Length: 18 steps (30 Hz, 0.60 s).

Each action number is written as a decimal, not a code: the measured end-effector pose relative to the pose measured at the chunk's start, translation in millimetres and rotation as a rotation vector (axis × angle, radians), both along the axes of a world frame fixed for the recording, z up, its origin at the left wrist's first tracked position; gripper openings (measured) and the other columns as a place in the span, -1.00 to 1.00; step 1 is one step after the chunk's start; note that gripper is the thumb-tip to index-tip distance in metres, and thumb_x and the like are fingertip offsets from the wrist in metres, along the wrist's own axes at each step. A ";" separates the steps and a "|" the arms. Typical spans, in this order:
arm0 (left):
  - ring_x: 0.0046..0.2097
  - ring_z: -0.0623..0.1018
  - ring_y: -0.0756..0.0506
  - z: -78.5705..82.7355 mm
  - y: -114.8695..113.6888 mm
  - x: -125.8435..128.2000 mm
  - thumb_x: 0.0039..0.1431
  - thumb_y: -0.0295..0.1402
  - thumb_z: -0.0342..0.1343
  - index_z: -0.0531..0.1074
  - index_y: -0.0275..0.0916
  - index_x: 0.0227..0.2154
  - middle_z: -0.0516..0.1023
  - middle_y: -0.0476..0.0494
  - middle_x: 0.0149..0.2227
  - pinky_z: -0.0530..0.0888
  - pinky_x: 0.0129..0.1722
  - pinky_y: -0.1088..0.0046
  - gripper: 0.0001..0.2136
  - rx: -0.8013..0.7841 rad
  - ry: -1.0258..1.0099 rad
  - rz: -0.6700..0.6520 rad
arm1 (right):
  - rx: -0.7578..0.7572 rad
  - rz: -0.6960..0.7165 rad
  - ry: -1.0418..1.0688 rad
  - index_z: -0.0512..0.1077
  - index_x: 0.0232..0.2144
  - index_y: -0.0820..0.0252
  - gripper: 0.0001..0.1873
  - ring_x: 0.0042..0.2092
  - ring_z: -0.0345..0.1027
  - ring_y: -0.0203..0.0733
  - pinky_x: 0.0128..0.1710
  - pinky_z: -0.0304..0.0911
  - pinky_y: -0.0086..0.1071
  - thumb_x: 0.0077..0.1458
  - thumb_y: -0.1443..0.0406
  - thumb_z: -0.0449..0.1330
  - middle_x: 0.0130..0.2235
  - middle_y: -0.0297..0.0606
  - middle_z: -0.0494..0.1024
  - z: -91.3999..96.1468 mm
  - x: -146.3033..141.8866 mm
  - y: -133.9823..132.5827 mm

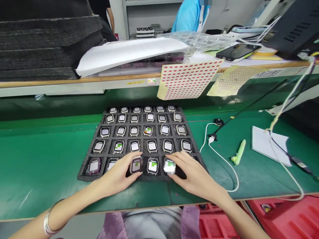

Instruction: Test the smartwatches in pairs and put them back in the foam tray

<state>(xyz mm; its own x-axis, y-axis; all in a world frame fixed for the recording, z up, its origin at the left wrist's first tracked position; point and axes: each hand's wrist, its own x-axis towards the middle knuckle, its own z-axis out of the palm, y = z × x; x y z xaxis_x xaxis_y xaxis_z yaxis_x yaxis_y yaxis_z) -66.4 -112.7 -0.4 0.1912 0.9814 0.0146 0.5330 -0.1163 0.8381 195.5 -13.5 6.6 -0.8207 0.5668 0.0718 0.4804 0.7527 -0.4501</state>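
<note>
A black foam tray (145,150) holds rows of square smartwatch bodies without straps, most with lit screens. My left hand (119,174) has its thumb and index finger around a smartwatch (136,165) in the nearest row. Two places to the right, my right hand (190,171) grips another smartwatch (169,165) by its edges; its screen shows white and green. Between the hands lies an untouched watch (153,166) with green patches on its screen. A purple-cased watch (94,165) sits in the front left corner. My right hand partly covers the tray's front right pocket.
White cables (224,159), a green pen (240,152) and white paper (269,146) lie right of the tray on the green table (45,159). A shelf above carries foam stacks (47,46), papers (132,53) and a phone (238,52). Red trays (289,215) stand below. Two people are beyond.
</note>
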 end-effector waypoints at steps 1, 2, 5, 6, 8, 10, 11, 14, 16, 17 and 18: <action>0.09 0.36 -0.25 -2.2 1.3 -4.2 0.17 -0.42 0.07 0.15 -0.12 0.12 0.36 -0.24 0.05 0.26 0.13 0.01 -0.55 0.060 0.136 -0.022 | -0.005 0.011 -0.016 0.26 0.09 0.25 -0.55 -0.01 0.23 0.03 -0.02 0.26 -0.06 0.15 0.35 0.16 -0.05 -0.07 0.39 1.5 1.1 0.8; 0.10 0.34 -0.27 -3.8 2.6 -7.7 0.16 -0.40 0.08 0.18 -0.15 0.10 0.35 -0.25 0.06 0.25 0.13 0.00 -0.57 0.109 0.245 -0.047 | -0.008 0.024 -0.027 0.25 0.11 0.23 -0.54 -0.01 0.23 0.03 -0.02 0.26 -0.07 0.16 0.35 0.16 -0.04 -0.07 0.38 3.4 2.1 1.1; 0.06 0.35 -0.28 -6.0 5.4 -14.2 0.15 -0.32 0.11 0.21 -0.21 0.09 0.36 -0.28 0.02 0.29 0.07 0.04 -0.55 0.191 0.440 -0.088 | 0.035 0.041 -0.013 0.15 0.19 0.20 -0.45 0.07 0.17 0.03 0.02 0.22 -0.06 0.16 0.36 0.15 0.04 -0.05 0.31 7.4 2.8 -1.2; 0.05 0.35 -0.28 -6.0 5.4 -15.7 0.14 -0.29 0.13 0.20 -0.23 0.10 0.36 -0.29 0.02 0.30 0.06 0.06 -0.53 0.205 0.474 -0.083 | 0.066 0.040 0.005 0.14 0.19 0.21 -0.44 0.08 0.15 0.05 0.03 0.21 -0.05 0.16 0.35 0.16 0.07 -0.03 0.29 6.8 2.1 -3.7; 0.05 0.35 -0.29 -5.2 3.6 -19.8 0.11 -0.24 0.15 0.20 -0.25 0.11 0.36 -0.30 0.02 0.31 0.04 0.08 -0.49 0.221 0.511 -0.071 | 0.138 0.053 0.031 0.23 0.13 0.24 -0.49 0.05 0.18 0.09 -0.03 0.21 -0.03 0.15 0.27 0.19 0.05 0.01 0.32 0.6 -0.7 -11.5; 0.04 0.35 -0.30 -3.2 0.2 -26.8 0.09 -0.19 0.18 0.22 -0.25 0.07 0.36 -0.30 0.01 0.32 0.02 0.08 -0.48 0.216 0.521 -0.047 | 0.237 0.095 0.029 0.37 -0.03 0.27 -0.64 -0.09 0.26 0.08 -0.16 0.23 -0.08 0.16 0.21 0.20 -0.07 0.00 0.41 -11.4 -4.4 -21.7; 0.04 0.35 -0.30 -1.6 -2.0 -31.5 0.08 -0.18 0.18 0.23 -0.24 0.05 0.37 -0.30 0.00 0.32 0.02 0.06 -0.49 0.206 0.521 -0.026 | 0.296 0.119 0.022 0.41 -0.11 0.28 -0.72 -0.16 0.28 0.04 -0.23 0.22 -0.12 0.18 0.23 0.17 -0.15 -0.02 0.44 -18.4 -6.0 -26.5; 0.05 0.36 -0.30 7.6 -9.7 -48.6 0.08 -0.20 0.18 0.24 -0.20 0.03 0.38 -0.27 0.00 0.31 0.04 0.06 -0.53 0.151 0.505 0.006 | 0.440 0.160 0.052 0.44 -0.20 0.30 -0.81 -0.28 0.28 -0.07 -0.33 0.14 -0.23 0.25 0.41 0.03 -0.28 -0.08 0.48 -34.5 -7.8 -33.3; 0.05 0.36 -0.27 16.2 -16.1 -59.6 0.09 -0.24 0.16 0.21 -0.19 0.06 0.37 -0.25 0.02 0.33 0.03 0.11 -0.52 0.094 0.486 -0.005 | 0.446 0.191 0.073 0.45 -0.22 0.29 -0.76 -0.29 0.27 -0.10 -0.32 0.11 -0.24 0.25 0.48 -0.02 -0.29 -0.10 0.48 -36.4 -5.2 -29.0; 0.05 0.37 -0.26 20.5 -19.8 -64.5 0.10 -0.26 0.15 0.20 -0.19 0.07 0.37 -0.25 0.03 0.34 0.03 0.14 -0.52 0.072 0.485 -0.007 | 0.433 0.210 0.072 0.45 -0.24 0.28 -0.75 -0.29 0.27 -0.10 -0.32 0.10 -0.25 0.25 0.48 -0.03 -0.29 -0.10 0.48 -34.7 -2.8 -24.6; 0.05 0.37 -0.26 24.4 -23.7 -68.6 0.11 -0.29 0.13 0.20 -0.19 0.07 0.37 -0.24 0.03 0.35 0.02 0.15 -0.54 0.059 0.496 -0.003 | 0.420 0.226 0.064 0.45 -0.25 0.27 -0.75 -0.29 0.27 -0.10 -0.31 0.10 -0.25 0.25 0.48 -0.04 -0.29 -0.11 0.47 -31.4 0.4 -19.0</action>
